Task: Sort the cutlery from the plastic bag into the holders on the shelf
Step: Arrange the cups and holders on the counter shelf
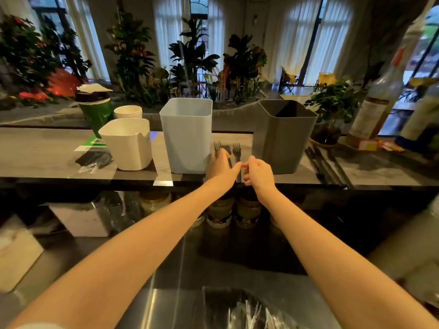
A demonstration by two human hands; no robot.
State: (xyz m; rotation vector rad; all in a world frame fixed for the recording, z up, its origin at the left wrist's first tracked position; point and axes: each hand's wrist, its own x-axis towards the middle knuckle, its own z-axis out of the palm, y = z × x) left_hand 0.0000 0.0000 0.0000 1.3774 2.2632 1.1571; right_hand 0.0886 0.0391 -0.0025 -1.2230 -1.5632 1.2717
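Observation:
Two dark plastic forks lie on the shelf (47, 153) in the gap between a pale square holder (186, 134) and a grey square holder (282, 136). The left fork (217, 146) has its handle under my left hand (221, 168), which lies over it with fingers stretched forward. The right fork (236, 151) runs back between both hands, and my right hand (260, 173) pinches its handle with curled fingers. A dark piece between the forks is mostly hidden. The clear plastic bag (240, 309) with more cutlery lies at the bottom edge.
Left of the pale holder stand a white spouted container (128, 143), a small white tub (128, 111) and a green cup (95, 110). Wrapped black cutlery (95, 160) lies beside them. Dark sticks (325, 162) and bottles (380, 103) occupy the shelf's right end. Jars (221, 212) sit below the shelf.

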